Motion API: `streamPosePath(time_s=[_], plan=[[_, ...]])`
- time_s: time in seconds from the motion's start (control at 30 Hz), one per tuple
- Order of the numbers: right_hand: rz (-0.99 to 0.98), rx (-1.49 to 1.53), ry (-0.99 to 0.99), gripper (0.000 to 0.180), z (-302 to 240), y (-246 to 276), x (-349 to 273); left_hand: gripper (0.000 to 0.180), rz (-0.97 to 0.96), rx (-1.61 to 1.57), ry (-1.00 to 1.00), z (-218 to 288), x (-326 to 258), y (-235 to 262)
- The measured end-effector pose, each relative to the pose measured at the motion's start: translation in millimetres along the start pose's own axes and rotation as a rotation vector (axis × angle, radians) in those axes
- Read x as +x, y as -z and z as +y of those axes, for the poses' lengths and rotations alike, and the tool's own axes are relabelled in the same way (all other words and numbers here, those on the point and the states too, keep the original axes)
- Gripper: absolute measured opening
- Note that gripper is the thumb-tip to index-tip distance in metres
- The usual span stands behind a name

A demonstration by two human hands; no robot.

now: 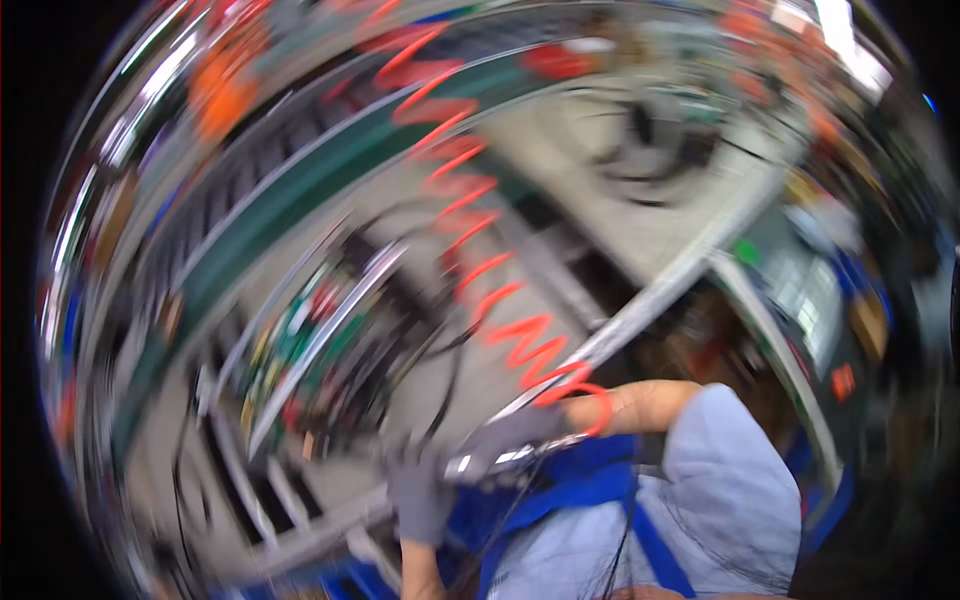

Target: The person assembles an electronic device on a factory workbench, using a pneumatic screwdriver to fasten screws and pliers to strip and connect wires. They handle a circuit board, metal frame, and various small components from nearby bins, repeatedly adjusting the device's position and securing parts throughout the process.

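Heavy blur. My gloved left hand (420, 495) sits by the bench edge (330, 520), grip unreadable; the right hand (520, 432) seems closed on a tool (500, 458) under the red coiled hose (470, 240). I judge the hose springy and light, the tool rigid: hold its body.

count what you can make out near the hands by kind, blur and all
grey gloved hands: 2, left hand and right hand
red coiled springy hose: 1
silvery metal tool at the hands, too blurred to identify: 1
total: 4
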State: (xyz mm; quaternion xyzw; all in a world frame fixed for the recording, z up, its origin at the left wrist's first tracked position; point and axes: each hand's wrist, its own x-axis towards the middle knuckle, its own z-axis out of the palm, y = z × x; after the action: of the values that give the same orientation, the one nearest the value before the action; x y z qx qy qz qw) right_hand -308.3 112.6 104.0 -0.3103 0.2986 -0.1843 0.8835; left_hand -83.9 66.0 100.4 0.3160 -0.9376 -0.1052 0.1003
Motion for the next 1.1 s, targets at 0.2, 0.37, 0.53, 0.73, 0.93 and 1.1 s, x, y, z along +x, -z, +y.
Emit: streamPosePath(time_s=[0.2,0.37,0.53,0.73,0.93,1.1], plan=[[0.198,0.121,0.011,0.044,7.9,-23.8,38.6,0.061,0.303,0.052,0.544,-14.0,-102.0,68.2],[0.212,0.08,-0.001,0.058,7.8,-27.9,15.4,0.052,0.73,0.031,1.287,-21.9,-245.3,109.9],[0.181,0.021,0.035,0.06,12.6,-16.2,6.6,0.042,0.202,0.335,1.709,-60.4,-375.0,100.7],[0.205,0.012,0.133,0.063,11.0,-18.4,-8.7,0.033,-0.414,0.449,1.657,-87.3,-355.7,82.3],[0.319,-0.053,0.153,0.077,5.6,-22.2,-19.5,0.02,-0.291,0.37,1.498,-104.7,-377.7,93.4],[0.394,-0.102,0.227,0.085,-3.6,-36.6,-41.6,0.017,-0.153,0.374,1.449,-107.0,-382.7,104.1]])
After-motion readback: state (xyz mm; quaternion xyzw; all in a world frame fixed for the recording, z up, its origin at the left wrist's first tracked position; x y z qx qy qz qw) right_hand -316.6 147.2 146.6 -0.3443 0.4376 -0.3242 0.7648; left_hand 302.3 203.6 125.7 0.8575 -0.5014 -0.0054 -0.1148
